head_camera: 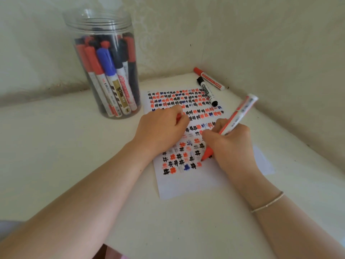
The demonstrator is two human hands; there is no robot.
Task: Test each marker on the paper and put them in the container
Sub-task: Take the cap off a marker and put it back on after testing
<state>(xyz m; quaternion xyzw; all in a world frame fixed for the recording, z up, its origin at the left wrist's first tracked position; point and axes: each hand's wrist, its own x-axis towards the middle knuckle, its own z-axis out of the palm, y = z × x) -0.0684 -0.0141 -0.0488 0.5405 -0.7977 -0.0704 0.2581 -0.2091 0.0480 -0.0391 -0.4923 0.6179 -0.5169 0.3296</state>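
Head view: the jar point(104, 71) is nearly full. The right hand point(231, 146) grips a red marker point(233, 121) writing on paper point(186, 184); the left hand point(160, 128) holds its cap; two markers point(208, 85) wait untested.

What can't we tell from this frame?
- Head view: what the left hand holds. A sliver of red shows between its curled fingers, possibly a cap; the fingers cover the rest.
- Red marker in the right hand: its print is blurred.
- Paper: both hands cover some of the marks.
- Container: the marker count; the front markers hide those behind.
- Black marker and the red marker beside it: labels too small.
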